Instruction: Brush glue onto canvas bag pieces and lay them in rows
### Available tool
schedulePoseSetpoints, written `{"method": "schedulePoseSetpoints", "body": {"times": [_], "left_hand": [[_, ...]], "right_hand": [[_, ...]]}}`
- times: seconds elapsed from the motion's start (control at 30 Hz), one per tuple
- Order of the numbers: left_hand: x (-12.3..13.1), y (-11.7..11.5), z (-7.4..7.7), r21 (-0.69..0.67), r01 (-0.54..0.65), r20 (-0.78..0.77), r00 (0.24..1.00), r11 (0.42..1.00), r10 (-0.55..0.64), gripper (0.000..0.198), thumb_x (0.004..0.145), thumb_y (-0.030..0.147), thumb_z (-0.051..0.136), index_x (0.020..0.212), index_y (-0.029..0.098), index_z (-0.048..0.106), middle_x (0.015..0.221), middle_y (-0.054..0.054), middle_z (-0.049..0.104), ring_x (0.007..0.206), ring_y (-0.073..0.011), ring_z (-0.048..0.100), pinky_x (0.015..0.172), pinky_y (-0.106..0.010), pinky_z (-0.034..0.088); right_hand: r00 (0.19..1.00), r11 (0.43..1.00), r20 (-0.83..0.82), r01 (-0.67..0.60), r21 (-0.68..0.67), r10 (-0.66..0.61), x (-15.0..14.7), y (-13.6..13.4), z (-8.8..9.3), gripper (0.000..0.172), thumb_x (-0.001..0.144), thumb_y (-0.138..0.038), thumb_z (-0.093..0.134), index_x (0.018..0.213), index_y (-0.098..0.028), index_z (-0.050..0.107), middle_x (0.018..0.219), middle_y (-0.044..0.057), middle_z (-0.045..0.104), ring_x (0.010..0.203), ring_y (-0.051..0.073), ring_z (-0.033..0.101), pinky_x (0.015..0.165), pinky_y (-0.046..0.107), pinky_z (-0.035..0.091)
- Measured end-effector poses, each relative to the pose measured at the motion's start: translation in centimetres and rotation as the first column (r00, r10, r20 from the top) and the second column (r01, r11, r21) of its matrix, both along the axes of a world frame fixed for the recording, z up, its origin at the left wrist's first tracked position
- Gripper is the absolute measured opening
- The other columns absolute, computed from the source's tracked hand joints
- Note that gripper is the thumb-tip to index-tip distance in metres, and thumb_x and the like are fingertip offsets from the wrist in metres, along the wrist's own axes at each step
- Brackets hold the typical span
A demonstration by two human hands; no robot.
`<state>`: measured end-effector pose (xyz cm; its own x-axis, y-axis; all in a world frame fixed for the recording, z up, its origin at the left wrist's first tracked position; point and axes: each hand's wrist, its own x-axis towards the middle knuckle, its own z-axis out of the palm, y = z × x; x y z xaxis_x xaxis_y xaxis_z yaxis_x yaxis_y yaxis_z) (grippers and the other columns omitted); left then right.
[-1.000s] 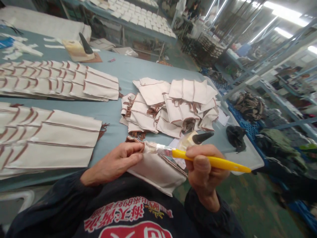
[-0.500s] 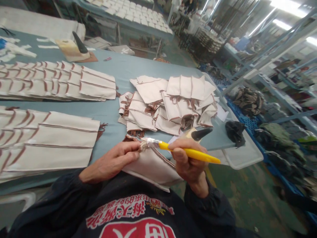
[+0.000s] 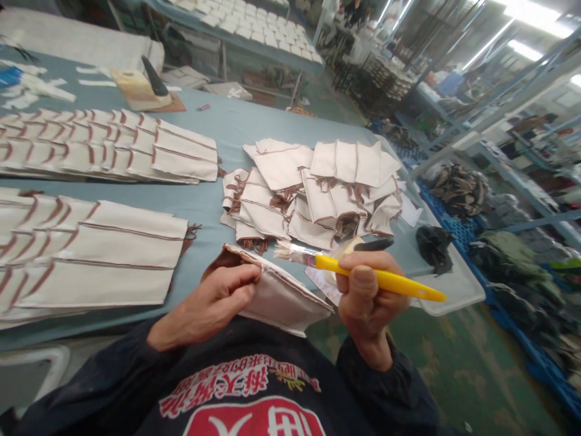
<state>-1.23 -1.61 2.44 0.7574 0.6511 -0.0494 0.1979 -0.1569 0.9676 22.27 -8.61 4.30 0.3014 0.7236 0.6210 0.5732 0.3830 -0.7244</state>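
Left hand [image 3: 213, 303] pinches the rim of a cream cloth piece [image 3: 284, 300], thumb against fingers; piece tilted before the shirt [image 3: 236, 375], at the near edge of the table [image 3: 267, 118]. Right hand [image 3: 372, 297] grips a yellow-handled brush [image 3: 329, 262], bristles pointing left, near the brown-edged rim; contact cannot be told. Good brushing probably wants a firm pinch to steady the rim, light strokes along it, bristles off the pale face. Loose pile [image 3: 267, 212] of similar pieces lies just beyond; brush best kept clear.
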Motion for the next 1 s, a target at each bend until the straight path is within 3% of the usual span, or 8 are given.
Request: {"method": "schedulePoseSetpoints", "body": {"times": [0.1,0.2,0.3,0.47,0.7,0.87,1.0], "left_hand": [[-0.1,-0.7,-1.3,0.328,-0.075,0.062,0.996,0.942,0.058,0.026,0.099,0.013,0.042,0.076,0.02,0.053,0.068,0.003,0.052,0.061,-0.0126,0.046,0.059,-0.025,0.036],[-0.2,-1.1,-2.3,0.588,-0.105,0.139,0.99,0.802,0.028,0.027,0.096,0.004,0.045,0.077,0.022,0.049,0.067,0.002,0.054,0.059,-0.0133,0.048,0.058,-0.027,0.036],[-0.4,-1.1,-3.0,0.721,-0.1,0.143,0.99,0.685,-0.006,0.027,0.094,-0.001,0.046,0.083,0.023,0.053,0.068,0.001,0.06,0.06,-0.0148,0.054,0.058,-0.027,0.04],[-0.8,-1.0,-3.6,0.802,-0.113,0.115,0.993,0.587,0.035,0.023,0.094,0.0,0.05,0.09,0.022,0.057,0.073,-0.003,0.067,0.067,-0.018,0.063,0.063,-0.028,0.046],[-1.0,-1.0,-3.3,0.802,-0.08,0.105,0.994,0.592,-0.008,0.023,0.09,0.0,0.049,0.085,0.021,0.057,0.071,-0.003,0.067,0.062,-0.0187,0.06,0.061,-0.031,0.045],[-1.1,-1.1,-3.7,0.796,-0.094,0.127,0.992,0.599,-0.012,0.023,0.091,0.001,0.049,0.086,0.021,0.057,0.073,-0.004,0.067,0.067,-0.0204,0.062,0.066,-0.032,0.047],[-0.9,-1.1,-4.0,0.77,-0.104,0.136,0.991,0.629,-0.002,0.024,0.091,-0.002,0.05,0.087,0.021,0.055,0.075,-0.004,0.066,0.068,-0.0199,0.06,0.064,-0.031,0.045]], "right_hand": [[0.999,0.999,-0.037,-0.013,0.03,0.014,0.0,-0.6,0.3,0.021,0.105,-0.039,0.062,0.091,-0.026,0.071,0.067,-0.003,0.066,0.044,0.012,0.052,0.046,0.028,0.047],[0.992,0.995,0.082,-0.094,-0.045,0.097,-0.3,-1.0,1.3,0.021,0.106,-0.039,0.061,0.092,-0.028,0.072,0.072,-0.002,0.071,0.046,0.013,0.058,0.05,0.029,0.052],[0.951,0.977,0.224,-0.203,-0.07,0.213,-1.0,-1.1,2.4,0.025,0.108,-0.038,0.056,0.09,-0.027,0.069,0.071,-0.002,0.074,0.054,0.013,0.067,0.054,0.027,0.056],[0.885,0.927,0.278,-0.356,-0.114,0.374,-2.3,-1.5,3.2,0.034,0.112,-0.039,0.049,0.085,-0.025,0.065,0.06,-0.005,0.068,0.049,0.01,0.064,0.053,0.024,0.055],[0.942,0.964,0.211,-0.267,-0.006,0.262,-2.1,-1.4,2.6,0.03,0.109,-0.033,0.054,0.084,-0.024,0.068,0.062,-0.004,0.07,0.05,0.012,0.065,0.052,0.025,0.054],[0.902,0.931,0.232,-0.357,-0.074,0.364,-2.7,-1.9,2.5,0.037,0.112,-0.037,0.048,0.083,-0.022,0.065,0.058,-0.006,0.066,0.047,0.009,0.06,0.051,0.024,0.049],[0.951,0.971,0.208,-0.238,0.015,0.23,-2.7,-2.0,2.3,0.033,0.111,-0.034,0.052,0.083,-0.022,0.065,0.06,-0.005,0.069,0.048,0.01,0.063,0.053,0.024,0.053]]}}
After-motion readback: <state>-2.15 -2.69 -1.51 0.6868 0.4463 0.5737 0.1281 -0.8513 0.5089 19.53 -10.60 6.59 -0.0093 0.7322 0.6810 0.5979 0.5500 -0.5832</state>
